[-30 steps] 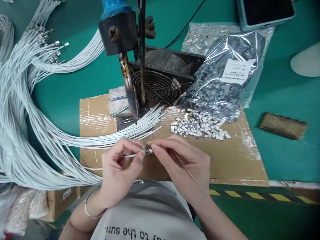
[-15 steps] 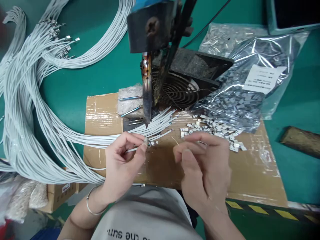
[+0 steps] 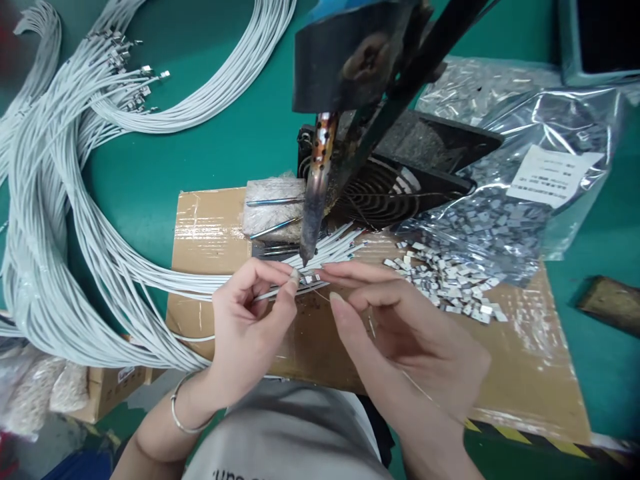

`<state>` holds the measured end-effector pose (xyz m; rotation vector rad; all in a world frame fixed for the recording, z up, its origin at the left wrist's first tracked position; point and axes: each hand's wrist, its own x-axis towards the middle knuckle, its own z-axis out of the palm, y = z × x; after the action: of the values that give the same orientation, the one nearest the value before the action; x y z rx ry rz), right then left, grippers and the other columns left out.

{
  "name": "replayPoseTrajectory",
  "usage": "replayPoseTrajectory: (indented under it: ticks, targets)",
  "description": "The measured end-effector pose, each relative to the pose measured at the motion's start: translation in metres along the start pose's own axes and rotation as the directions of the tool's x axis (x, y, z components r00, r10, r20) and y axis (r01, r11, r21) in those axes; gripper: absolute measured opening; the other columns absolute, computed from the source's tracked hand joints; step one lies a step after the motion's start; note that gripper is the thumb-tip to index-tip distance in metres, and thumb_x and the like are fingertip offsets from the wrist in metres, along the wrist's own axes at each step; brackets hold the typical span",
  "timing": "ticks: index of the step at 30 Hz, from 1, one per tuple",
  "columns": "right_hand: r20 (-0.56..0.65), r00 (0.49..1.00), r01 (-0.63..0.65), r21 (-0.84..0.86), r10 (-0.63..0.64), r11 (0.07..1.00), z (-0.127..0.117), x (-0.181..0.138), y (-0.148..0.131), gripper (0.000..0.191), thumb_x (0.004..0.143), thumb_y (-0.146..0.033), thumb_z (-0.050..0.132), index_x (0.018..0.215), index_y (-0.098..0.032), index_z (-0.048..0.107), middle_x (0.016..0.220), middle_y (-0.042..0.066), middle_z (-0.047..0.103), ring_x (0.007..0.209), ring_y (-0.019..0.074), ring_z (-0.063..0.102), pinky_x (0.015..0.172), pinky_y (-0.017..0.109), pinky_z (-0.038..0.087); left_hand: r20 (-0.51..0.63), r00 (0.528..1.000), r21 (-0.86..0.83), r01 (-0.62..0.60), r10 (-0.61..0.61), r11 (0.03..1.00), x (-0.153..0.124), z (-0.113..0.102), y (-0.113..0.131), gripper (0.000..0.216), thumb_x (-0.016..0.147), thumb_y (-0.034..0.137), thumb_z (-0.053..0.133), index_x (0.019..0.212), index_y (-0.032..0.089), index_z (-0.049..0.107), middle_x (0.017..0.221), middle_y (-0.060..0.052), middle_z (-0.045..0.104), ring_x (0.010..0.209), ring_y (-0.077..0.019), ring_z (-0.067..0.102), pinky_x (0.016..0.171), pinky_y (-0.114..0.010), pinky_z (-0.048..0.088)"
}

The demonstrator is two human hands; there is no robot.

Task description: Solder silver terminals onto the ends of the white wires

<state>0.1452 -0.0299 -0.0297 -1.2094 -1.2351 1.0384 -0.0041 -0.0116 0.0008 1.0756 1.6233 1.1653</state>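
My left hand pinches a white cable near its end between thumb and forefinger. At those fingertips sits a small metal connector, just below the tip of a soldering iron held in a stand. A thin strand of solder wire runs across my right hand, whose thumb and fingers close on it. The strand's front part shows between the right thumb and the connector. The right fingertips are close beside the connector; whether they touch it I cannot tell.
Loose metal connectors lie on the cardboard under a plastic bag of more. Behind the iron stands a black fan. White cable bundles fill the left side. A wrapped block with metal rods sits left of the iron.
My right hand has moved left from near the loose connectors to the left fingertips, and the solder strand now shows. The left hand keeps its pinch. The camera view has shifted slightly.
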Motion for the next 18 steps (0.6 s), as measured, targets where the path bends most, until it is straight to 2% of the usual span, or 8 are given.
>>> replayPoseTrajectory:
  ticks: [11,18]
  targets:
    - [-0.054,0.995,-0.078,0.037,0.08,0.996,0.005,0.007,-0.002,0.023,0.096,-0.008,0.073,0.084,-0.026,0.066,0.113,-0.001,0.085,0.109,0.0167,0.082,0.098,0.027,0.063,-0.019,0.999,-0.002,-0.042,0.042,0.999,0.004,0.004,-0.002,0.014,0.083,0.01,0.078,0.074,0.02,0.073,0.082,-0.003,0.079,0.066,-0.0105,0.062,0.05,-0.019,0.038]
    - [-0.071,0.991,-0.11,0.062,0.114,0.992,0.008,0.011,-0.006,0.024,0.096,-0.007,0.074,0.082,-0.025,0.065,0.113,0.001,0.086,0.107,0.0203,0.083,0.099,0.034,0.066,-0.047,0.998,-0.001,-0.031,0.03,1.0,0.009,0.006,0.003,0.015,0.081,0.011,0.08,0.071,0.02,0.073,0.082,-0.002,0.08,0.058,-0.0085,0.055,0.046,-0.02,0.035]
